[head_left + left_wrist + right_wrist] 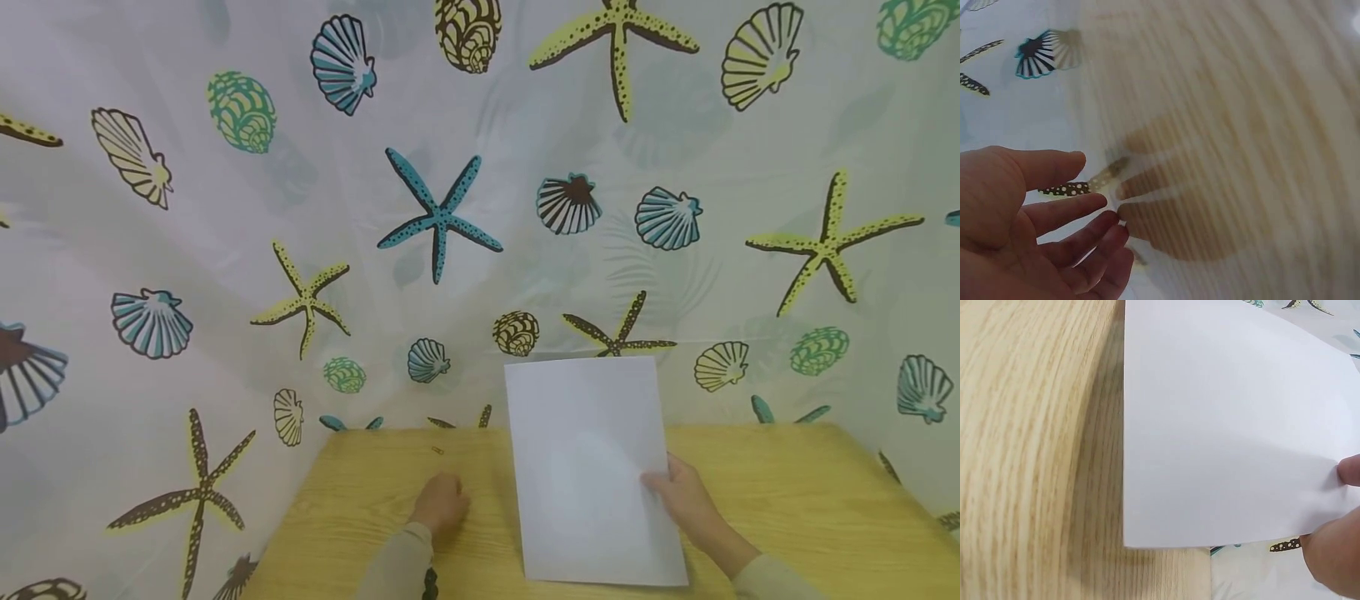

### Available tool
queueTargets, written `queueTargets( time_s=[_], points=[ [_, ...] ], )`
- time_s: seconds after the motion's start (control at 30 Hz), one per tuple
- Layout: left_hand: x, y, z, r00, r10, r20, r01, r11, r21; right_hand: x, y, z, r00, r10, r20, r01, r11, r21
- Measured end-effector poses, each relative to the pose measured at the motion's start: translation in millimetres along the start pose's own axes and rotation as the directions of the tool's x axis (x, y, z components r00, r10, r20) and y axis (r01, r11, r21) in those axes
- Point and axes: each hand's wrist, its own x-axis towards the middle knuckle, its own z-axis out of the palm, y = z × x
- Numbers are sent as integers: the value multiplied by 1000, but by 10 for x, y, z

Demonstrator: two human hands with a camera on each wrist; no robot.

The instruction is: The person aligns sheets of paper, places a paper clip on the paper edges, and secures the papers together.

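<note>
My right hand (684, 498) pinches the right edge of a white sheet of paper (592, 467), its thumb on the near face. In the head view the sheet stands nearly upright above the table. The right wrist view shows the paper (1229, 425) large, with the right hand (1338, 550) at its edge. My left hand (442, 502) is low over the table, left of the paper, holding nothing. In the left wrist view its fingers (1079, 215) are loosely bent, the thumb apart. Just beyond it lies a small, thin item like a paper clip (437, 450).
The light wooden table (772, 492) reaches back to a white curtain (480, 108) printed with starfish and shells. The curtain also hangs along both sides. A dark band (430, 583) circles the left wrist.
</note>
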Motion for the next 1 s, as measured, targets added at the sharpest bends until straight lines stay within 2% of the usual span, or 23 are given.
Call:
queueTargets(
  time_s=[0.1, 0.27, 0.5, 0.67, 1.0],
  points=[
    [21, -42, 31, 1000, -4, -30, 6, 997, 74, -5, 10, 0, 1000, -6, 2, 6, 1000, 5],
    [69, -115, 37, 998, -3, -69, 18, 977, 214, -11, 18, 3, 1000, -13, 3, 13, 1000, -6],
    [95, -160, -30, 995, 0, -98, 23, 971, 238, -28, -2, 20, 999, -28, -16, 29, 999, 23],
    [144, -212, -2, 995, 12, -103, 16, 964, 267, -52, -19, 27, 999, -39, -22, 39, 999, 8],
    [227, -275, 24, 996, -30, -80, 51, 959, 278, -85, -68, 38, 999, -32, -20, 32, 999, -22]
  ],
)
